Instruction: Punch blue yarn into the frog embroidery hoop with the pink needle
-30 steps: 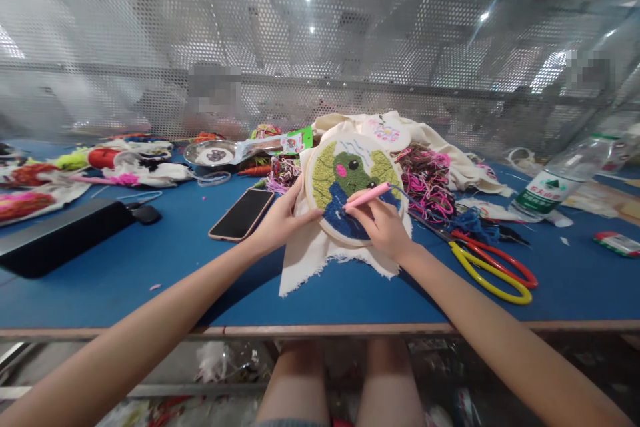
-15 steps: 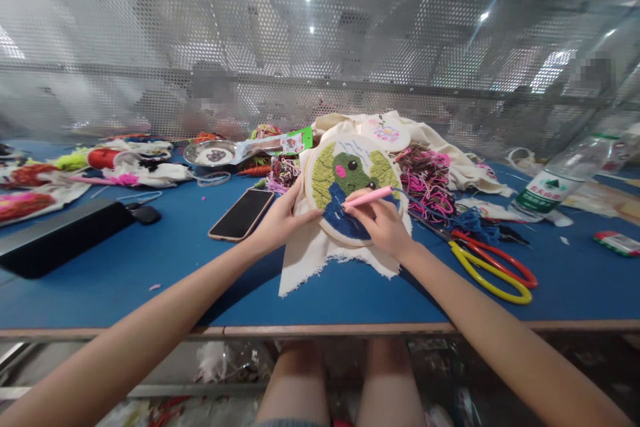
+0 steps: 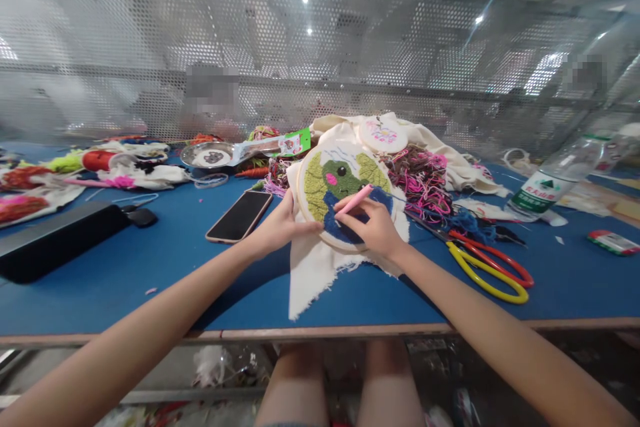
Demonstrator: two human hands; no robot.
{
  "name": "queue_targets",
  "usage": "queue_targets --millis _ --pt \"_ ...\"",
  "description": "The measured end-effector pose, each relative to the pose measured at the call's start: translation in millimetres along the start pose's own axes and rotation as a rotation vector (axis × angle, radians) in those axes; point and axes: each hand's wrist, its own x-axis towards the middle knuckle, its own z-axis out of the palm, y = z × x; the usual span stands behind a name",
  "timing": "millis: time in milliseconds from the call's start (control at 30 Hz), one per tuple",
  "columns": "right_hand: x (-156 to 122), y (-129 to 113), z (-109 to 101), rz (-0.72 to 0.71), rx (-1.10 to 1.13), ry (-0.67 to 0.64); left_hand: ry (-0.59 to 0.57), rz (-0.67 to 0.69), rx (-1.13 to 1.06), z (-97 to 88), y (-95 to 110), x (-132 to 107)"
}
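A round embroidery hoop (image 3: 311,172) with a green frog, lime leaves and a dark blue patch stands tilted on the blue table (image 3: 150,267), its cream cloth (image 3: 320,267) hanging out below. My left hand (image 3: 280,223) grips the hoop's lower left rim. My right hand (image 3: 373,227) is closed on a pink punch needle (image 3: 354,200), whose tip rests on the blue patch. Blue yarn trails from the needle to the right.
A phone (image 3: 239,215) lies left of the hoop. Red and yellow scissors (image 3: 493,263) lie to the right, near a tangle of pink yarn (image 3: 425,177) and a plastic bottle (image 3: 543,183). A black case (image 3: 55,237), a metal dish (image 3: 210,155) and fabric scraps fill the left. A mesh wall stands behind.
The hoop has turned and shifted slightly left in my left hand. My right hand and the pink needle moved left and down across the blue patch.
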Motion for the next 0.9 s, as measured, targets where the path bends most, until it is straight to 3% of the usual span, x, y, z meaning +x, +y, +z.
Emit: queue_targets --millis 267,600,900 --pt "-5 -11 -4 0.010 -0.192 0.034 -0.042 -0.065 -0.029 0.6 -7 -1" --pt "-10 -2 -6 -0.021 -0.091 0.035 0.041 0.035 0.071 7.2 -22 -8" --pt "-13 -5 -7 -0.025 -0.091 0.019 0.041 0.048 0.090 7.7 -22 -8"
